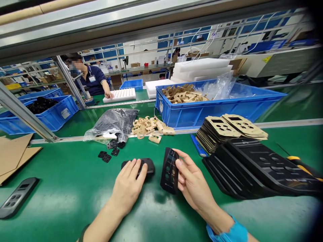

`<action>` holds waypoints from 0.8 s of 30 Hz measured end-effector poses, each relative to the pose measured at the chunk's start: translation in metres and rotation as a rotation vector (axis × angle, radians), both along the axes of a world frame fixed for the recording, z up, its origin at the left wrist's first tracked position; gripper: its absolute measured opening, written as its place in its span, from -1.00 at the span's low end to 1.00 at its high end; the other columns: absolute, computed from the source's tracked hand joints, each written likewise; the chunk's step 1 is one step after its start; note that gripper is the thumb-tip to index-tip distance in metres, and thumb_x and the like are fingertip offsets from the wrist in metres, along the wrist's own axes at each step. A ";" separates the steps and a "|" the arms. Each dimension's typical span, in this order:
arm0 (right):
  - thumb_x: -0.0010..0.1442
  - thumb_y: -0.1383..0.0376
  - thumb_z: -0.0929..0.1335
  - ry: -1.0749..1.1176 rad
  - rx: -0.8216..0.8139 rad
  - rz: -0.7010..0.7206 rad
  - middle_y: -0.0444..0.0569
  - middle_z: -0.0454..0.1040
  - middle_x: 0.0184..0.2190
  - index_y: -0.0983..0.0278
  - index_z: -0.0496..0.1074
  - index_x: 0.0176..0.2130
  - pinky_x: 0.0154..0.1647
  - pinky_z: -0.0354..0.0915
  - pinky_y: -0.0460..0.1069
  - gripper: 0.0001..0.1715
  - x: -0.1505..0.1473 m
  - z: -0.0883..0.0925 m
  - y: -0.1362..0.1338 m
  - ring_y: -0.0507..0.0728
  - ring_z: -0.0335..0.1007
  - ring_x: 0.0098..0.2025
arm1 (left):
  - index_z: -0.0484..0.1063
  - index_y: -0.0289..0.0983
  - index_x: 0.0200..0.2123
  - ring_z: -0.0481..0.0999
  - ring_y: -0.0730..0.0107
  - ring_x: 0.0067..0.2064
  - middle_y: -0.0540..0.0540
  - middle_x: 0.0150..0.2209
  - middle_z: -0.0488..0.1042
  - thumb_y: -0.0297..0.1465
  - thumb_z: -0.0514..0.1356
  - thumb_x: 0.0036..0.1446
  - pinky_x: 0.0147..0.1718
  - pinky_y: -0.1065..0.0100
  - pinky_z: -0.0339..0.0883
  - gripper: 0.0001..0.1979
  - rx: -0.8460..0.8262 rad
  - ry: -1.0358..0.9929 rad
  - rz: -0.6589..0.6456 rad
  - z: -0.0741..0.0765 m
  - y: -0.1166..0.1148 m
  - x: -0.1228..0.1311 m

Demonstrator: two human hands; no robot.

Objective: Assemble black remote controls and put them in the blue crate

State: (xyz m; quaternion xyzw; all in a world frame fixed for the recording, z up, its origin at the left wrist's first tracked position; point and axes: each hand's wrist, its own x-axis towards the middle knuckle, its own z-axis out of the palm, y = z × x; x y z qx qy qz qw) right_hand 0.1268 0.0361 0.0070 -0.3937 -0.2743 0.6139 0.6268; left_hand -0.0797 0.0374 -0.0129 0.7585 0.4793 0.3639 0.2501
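My right hand (pixel 190 176) pinches a thin glossy black faceplate (pixel 169 171) with round holes, held upright above the green table, thumb in front. My left hand (pixel 130 183) lies palm down over a black plastic housing (pixel 149 165) on the table, fingers and thumb closed across it and hiding much of it. Beyond the housing are several small black button pads (pixel 104 156). To the right of my right hand leans a stack of glossy black faceplates (pixel 252 168). A grey-and-black handheld device (pixel 18 198) with buttons lies at far left.
Curled tan backing pieces (pixel 148 127) lie by a clear plastic bag (pixel 111 124). A blue bin (pixel 217 109) stands behind. Right of centre are a blue utility knife (pixel 198 145), stacked tan-backed panels (pixel 218 131) and a yellow-black tool (pixel 300 163). Across the bench sits a co-worker (pixel 94 80).
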 end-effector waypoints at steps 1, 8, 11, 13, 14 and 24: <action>-0.02 0.09 0.51 -0.001 0.000 -0.002 -0.32 0.11 -0.60 0.13 0.41 -0.04 -0.80 0.00 -0.26 -0.45 0.000 0.001 0.000 -0.11 -0.11 -0.67 | 0.47 -0.17 0.03 0.27 -0.03 0.22 -0.20 0.13 0.40 -0.54 0.08 0.15 0.24 -0.03 -0.05 -0.60 -0.002 0.047 0.009 0.000 0.002 -0.001; -0.03 0.10 0.51 0.004 0.020 0.015 -0.29 0.14 -0.56 0.15 0.42 -0.07 -0.82 0.03 -0.26 -0.48 -0.002 0.002 0.000 -0.12 -0.10 -0.67 | 0.52 -0.11 -0.04 0.36 0.01 0.16 -0.12 0.07 0.48 -0.48 0.14 0.12 0.22 0.06 0.03 -0.64 0.006 -0.035 0.116 0.004 0.012 -0.009; -0.01 0.10 0.50 0.021 0.020 0.021 -0.29 0.14 -0.56 0.16 0.42 -0.07 -0.82 0.04 -0.26 -0.48 -0.002 0.000 0.001 -0.12 -0.12 -0.66 | 0.46 -0.11 0.02 0.43 0.05 0.09 -0.11 0.03 0.51 -0.41 0.22 0.09 0.14 0.16 0.17 -0.61 -0.096 -0.205 0.208 0.008 0.012 -0.010; 0.00 0.09 0.50 0.023 0.015 0.035 -0.31 0.09 -0.61 0.16 0.41 -0.05 -0.81 0.04 -0.26 -0.47 -0.001 -0.001 0.001 -0.11 -0.13 -0.66 | 0.41 -0.17 0.07 0.44 0.09 0.07 -0.13 0.02 0.51 -0.35 0.27 0.06 0.08 0.22 0.24 -0.54 -0.182 -0.447 0.261 0.013 0.011 -0.009; 0.01 0.09 0.50 0.024 0.011 0.042 -0.32 0.06 -0.63 0.16 0.40 -0.04 -0.80 0.03 -0.26 -0.47 -0.001 -0.001 0.001 -0.11 -0.14 -0.67 | 0.40 -0.21 0.06 0.46 0.10 0.04 -0.15 0.00 0.52 -0.32 0.31 0.03 0.04 0.24 0.28 -0.51 -0.261 -0.583 0.252 0.016 0.010 -0.007; 0.01 0.06 0.49 -0.001 -0.039 0.077 -0.34 -0.01 -0.67 0.14 0.42 0.00 -0.79 0.04 -0.26 -0.43 -0.002 -0.003 0.000 -0.11 -0.16 -0.68 | 0.43 -0.35 -0.03 0.57 0.33 -0.32 -0.20 -0.22 0.60 -0.39 0.39 -0.06 -0.25 0.35 0.41 -0.52 -0.828 -1.066 0.043 0.018 0.000 0.011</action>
